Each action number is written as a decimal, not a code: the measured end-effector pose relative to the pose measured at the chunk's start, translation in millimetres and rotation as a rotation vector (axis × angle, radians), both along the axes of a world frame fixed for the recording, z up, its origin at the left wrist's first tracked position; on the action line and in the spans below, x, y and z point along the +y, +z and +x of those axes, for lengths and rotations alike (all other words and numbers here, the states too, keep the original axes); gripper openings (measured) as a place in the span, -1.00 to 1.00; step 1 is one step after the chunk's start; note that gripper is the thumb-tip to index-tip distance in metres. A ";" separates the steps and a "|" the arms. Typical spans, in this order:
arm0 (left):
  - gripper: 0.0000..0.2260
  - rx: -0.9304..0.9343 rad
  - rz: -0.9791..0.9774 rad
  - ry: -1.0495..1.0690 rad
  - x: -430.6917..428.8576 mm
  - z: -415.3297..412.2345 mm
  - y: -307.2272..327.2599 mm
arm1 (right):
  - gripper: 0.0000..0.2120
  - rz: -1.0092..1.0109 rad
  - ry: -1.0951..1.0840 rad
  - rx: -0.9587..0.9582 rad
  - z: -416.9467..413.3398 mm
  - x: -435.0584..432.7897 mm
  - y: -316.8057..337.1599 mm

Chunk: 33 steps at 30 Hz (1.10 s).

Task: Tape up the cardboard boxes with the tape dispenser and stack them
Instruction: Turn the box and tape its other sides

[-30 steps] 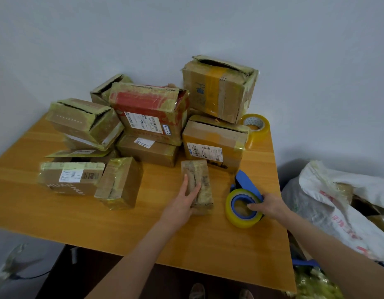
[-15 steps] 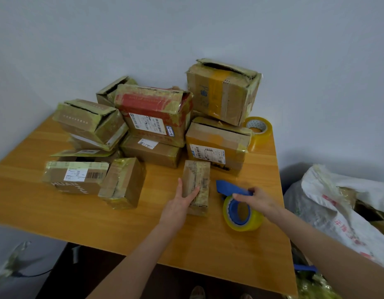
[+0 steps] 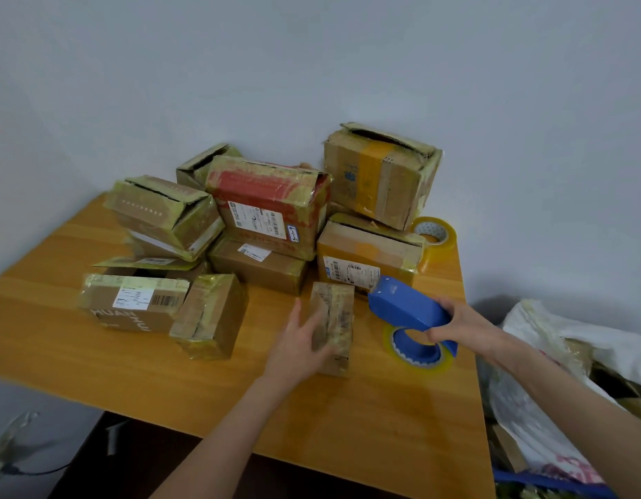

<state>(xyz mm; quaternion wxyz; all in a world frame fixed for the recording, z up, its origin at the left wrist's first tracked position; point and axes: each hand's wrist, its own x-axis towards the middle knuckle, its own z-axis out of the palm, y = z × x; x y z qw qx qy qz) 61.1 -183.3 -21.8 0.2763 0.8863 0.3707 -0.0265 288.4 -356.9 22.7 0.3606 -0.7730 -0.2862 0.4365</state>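
Note:
A small narrow cardboard box (image 3: 335, 318) lies on the wooden table (image 3: 96, 358) near its front middle. My left hand (image 3: 297, 345) rests on the box's left side, fingers spread along it. Just right of the box, my right hand (image 3: 459, 324) grips the blue tape dispenser (image 3: 407, 309), which carries a yellowish tape roll (image 3: 416, 354) and is lifted off the table, tilted with its blue nose toward the box. Several taped cardboard boxes (image 3: 265, 207) are piled behind, some stacked two high.
A spare roll of tape (image 3: 436, 234) stands at the table's back right by the wall. White plastic bags (image 3: 549, 372) with packing waste sit off the table's right edge. Two low boxes (image 3: 132, 304) lie at the left front.
My right hand has raised the tape dispenser from the table and swung its nose up toward the small box. My left hand stayed on the box.

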 end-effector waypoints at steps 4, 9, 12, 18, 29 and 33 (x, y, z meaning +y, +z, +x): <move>-0.29 -0.379 -0.689 0.332 3.3 16.6 35.2 | -0.36 0.052 0.153 0.005 -7.6 -3.1 17.3; -0.54 -0.411 -0.929 0.380 -9.4 21.6 50.2 | -0.31 0.107 0.234 -0.031 -19.9 -2.4 21.1; -0.78 -0.418 -0.926 0.416 -9.3 18.3 47.1 | -0.33 0.110 0.257 -0.062 -22.9 -2.2 21.8; -0.88 -0.396 -0.686 0.387 -3.7 11.4 46.1 | -0.40 0.091 0.368 -0.287 -36.5 5.8 28.0; -0.82 -0.403 -0.580 0.468 28.0 -41.1 35.1 | -0.39 0.028 0.499 -0.424 -31.5 -5.9 29.9; -0.77 -0.424 -0.551 0.521 25.6 -46.1 23.4 | -0.40 -0.023 0.499 -0.397 -27.9 -12.1 22.0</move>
